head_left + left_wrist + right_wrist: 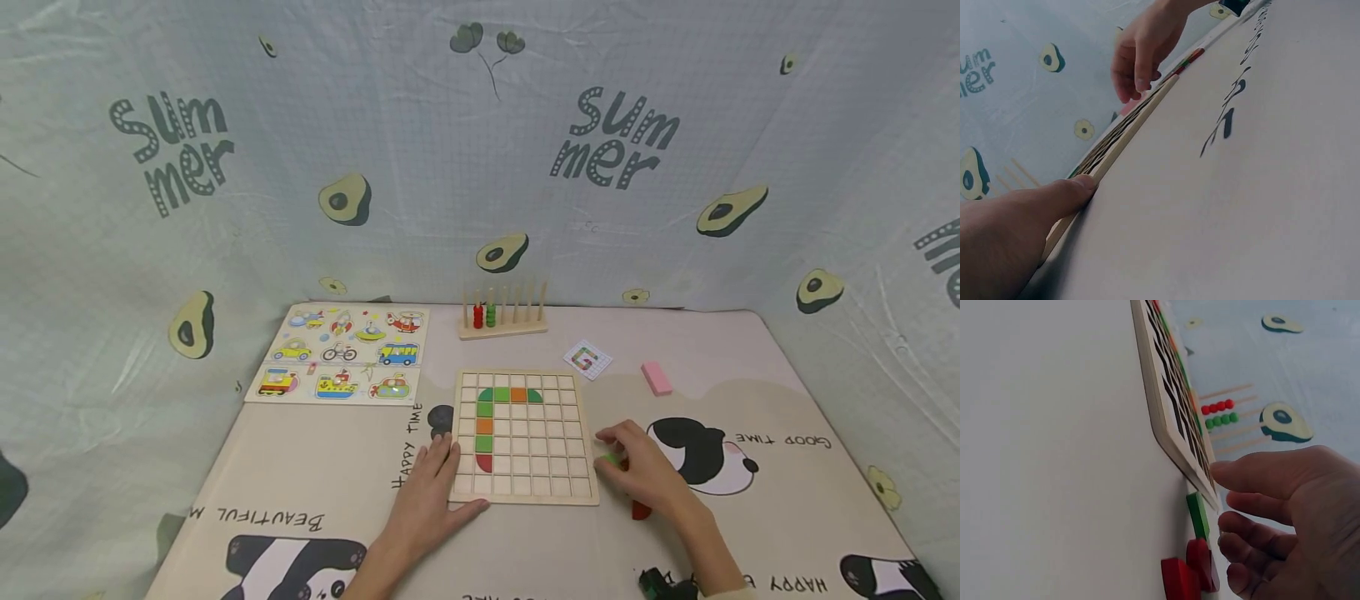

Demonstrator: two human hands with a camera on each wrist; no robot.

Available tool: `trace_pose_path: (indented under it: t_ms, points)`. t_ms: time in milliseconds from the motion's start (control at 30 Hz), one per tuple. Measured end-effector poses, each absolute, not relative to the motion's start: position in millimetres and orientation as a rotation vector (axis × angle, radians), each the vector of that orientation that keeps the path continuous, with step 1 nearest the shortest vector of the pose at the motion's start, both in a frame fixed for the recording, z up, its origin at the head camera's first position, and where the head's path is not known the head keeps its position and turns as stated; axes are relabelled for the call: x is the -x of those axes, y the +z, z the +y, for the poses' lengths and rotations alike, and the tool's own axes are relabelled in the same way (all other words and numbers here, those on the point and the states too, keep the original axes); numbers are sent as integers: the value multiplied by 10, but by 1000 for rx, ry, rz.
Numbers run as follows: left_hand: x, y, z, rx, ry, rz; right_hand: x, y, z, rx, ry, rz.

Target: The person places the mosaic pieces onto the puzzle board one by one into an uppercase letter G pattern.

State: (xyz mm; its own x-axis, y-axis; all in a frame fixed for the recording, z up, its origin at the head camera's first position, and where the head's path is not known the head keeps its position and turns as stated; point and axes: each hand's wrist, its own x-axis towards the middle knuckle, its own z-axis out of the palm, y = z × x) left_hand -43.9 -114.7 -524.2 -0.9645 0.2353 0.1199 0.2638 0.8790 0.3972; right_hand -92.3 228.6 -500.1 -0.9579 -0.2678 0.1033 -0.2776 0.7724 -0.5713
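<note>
A square wooden grid board (525, 500) lies in front of me, with green, orange and red pieces set along its upper row and down one column. My left hand (429, 492) rests at its lower left corner, fingers straight along the left side. The left thumb (1079, 187) lies on the near edge in the left wrist view. Just right of the board, my right hand (643, 467) hovers over a green block (1197, 515), its fingers loosely bent with nothing between thumb and fingertips. Two red pieces (1180, 578) lie beside that block, partly hidden by the hand in the head view.
A vehicle picture puzzle (345, 354) lies at the back left. Behind the board stands a wooden peg rack (504, 332) with red and green beads. A pattern card (588, 360) and a pink block (656, 378) lie back right. A dark object (663, 585) sits by the right forearm.
</note>
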Motion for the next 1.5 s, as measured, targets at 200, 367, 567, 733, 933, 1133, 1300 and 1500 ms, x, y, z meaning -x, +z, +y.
trace_pose_path:
  t_ms: [200,367,567,733,933,1133,1300,1500]
  points:
    - [440,-5247,-1149,398,-639,-2975,910,-5028,2349,-478,897,-3008]
    - [442,-5254,-1147,396,-631,-2979,910,-5018,2382,-502,909,-3046]
    - [436,-5258,-1140,395,-638,-2983,923,-4978,2429,-546,920,-3080]
    - [429,-5251,-1130,389,-645,-2992,937,-4962,2427,-483,961,-3120]
    - [439,-5237,-1135,394,-647,-2983,954,-4912,2406,-435,964,-3116]
    - [440,-5239,-1146,388,-637,-2987,972,-4869,2384,-466,948,-3028]
    - [443,-5233,-1141,391,-653,-2988,1007,-4868,2314,-495,979,-2974]
    - [441,-5219,-1141,403,-644,-2964,1041,-4831,2131,-489,1101,-3008]
